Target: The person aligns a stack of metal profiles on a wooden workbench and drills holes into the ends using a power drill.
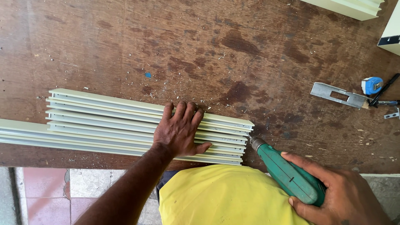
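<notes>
Pinning stiff, light, slippery-looking aluminium profiles (125,125) flat-palmed with left hand (179,129); right hand (333,191) at 4 o'clock wraps green drill (287,175).

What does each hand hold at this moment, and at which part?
The right hand grips the green drill around its body. The left hand holds nothing; it presses flat on the stacked pale profiles.

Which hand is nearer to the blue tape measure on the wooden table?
Right. The right hand, gripping the green drill, lies below and left of the blue tape measure; the left hand, pressing on the stacked pale-green metal profiles, is much farther left.
</notes>
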